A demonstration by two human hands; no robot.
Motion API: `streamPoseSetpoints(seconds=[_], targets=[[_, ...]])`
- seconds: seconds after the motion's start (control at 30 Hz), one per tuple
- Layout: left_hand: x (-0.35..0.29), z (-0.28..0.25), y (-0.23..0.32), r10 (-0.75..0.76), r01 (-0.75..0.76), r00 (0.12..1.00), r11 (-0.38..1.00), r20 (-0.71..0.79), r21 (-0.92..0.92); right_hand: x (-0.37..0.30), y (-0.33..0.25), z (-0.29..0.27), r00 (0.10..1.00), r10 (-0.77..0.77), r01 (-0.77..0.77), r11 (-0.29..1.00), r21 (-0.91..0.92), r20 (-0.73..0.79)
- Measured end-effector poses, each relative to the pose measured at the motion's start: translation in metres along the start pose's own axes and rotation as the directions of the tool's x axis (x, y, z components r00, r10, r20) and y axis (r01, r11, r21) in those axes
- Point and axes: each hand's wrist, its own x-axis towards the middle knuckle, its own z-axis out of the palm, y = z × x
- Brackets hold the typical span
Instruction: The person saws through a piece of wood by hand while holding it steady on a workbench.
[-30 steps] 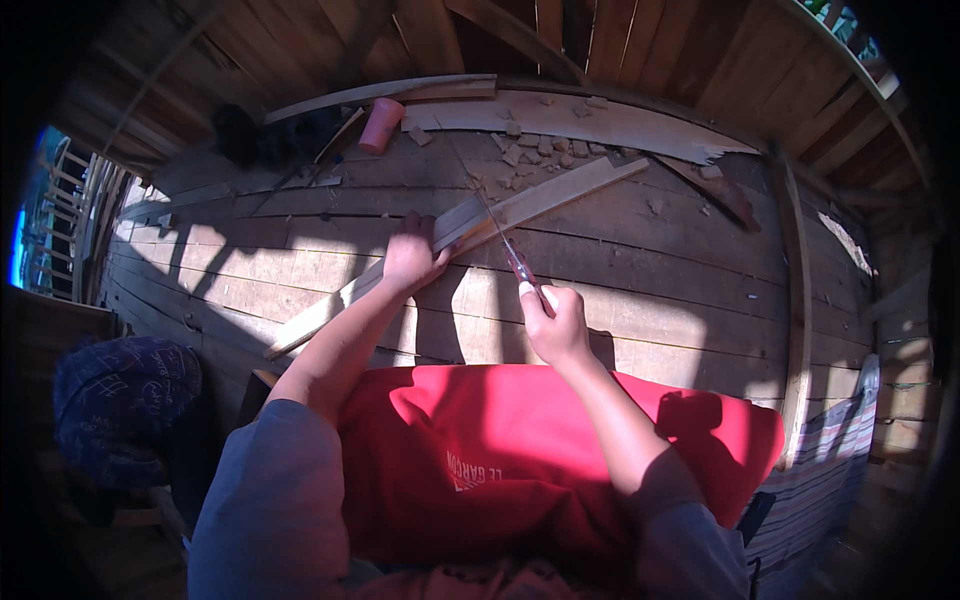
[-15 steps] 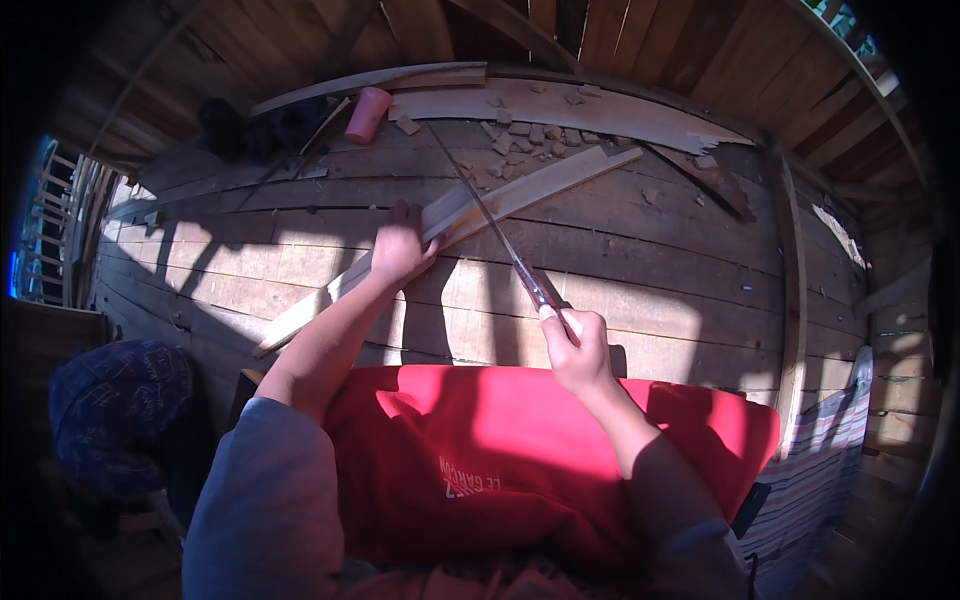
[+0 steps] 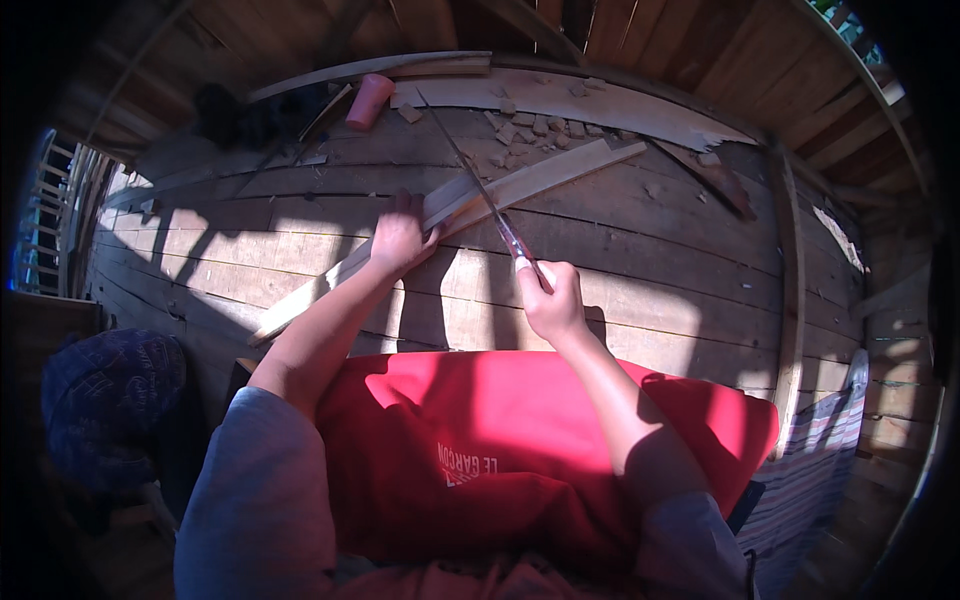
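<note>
My left hand (image 3: 399,238) is clamped over a pale wooden strip (image 3: 290,310), its fingers across the top and its thumb on the near side. A second pale wooden strip (image 3: 575,172) lies alongside, stretching away to the right. My right hand (image 3: 553,302) grips the dark reddish handle of a handsaw (image 3: 509,232). The thin blade shows almost edge-on, slanting away to the upper left across the wood, just right of my left hand. Whether its teeth are in the wood I cannot tell.
Several small wood offcuts (image 3: 541,126) lie beyond the strips, near a pink cup (image 3: 370,102) and a long pale board (image 3: 650,112). A red cloth (image 3: 500,420) covers my lap. At the left is a person in a dark patterned covering (image 3: 115,400). A wooden beam (image 3: 787,300) stands right.
My right hand has pushed the handsaw forward and slightly left, along its length, across the wood. My left hand keeps its hold on the strip. The view has shifted slightly.
</note>
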Motion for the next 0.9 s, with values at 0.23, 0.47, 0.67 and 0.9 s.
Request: streamPoseSetpoints(seconds=[0.23, 0.47, 0.67, 0.9], targets=[[-0.002, -0.004, -0.012, -0.04, 0.04, 0.999, 0.998, 0.01, -0.045, -0.057, -0.009, -0.038, 0.983, 0.156, -0.167, 0.978, 0.128, 0.094], [0.003, 0.002, 0.004, 0.016, -0.016, 1.0, 1.0, -0.02, -0.001, -0.005, -0.01, 0.006, 1.0, 0.004, -0.004, 0.996, -0.087, 0.001], [-0.008, -0.002, -0.013, -0.009, 0.009, 0.999, 1.0, -0.033, -0.009, -0.061, -0.017, -0.039, 0.991, 0.117, -0.118, 0.993, 0.019, 0.066], [0.013, 0.001, 0.003, -0.031, 0.029, 0.999, 0.999, -0.045, -0.038, -0.001, -0.005, -0.003, 0.999, 0.028, -0.029, 0.999, -0.044, -0.022]])
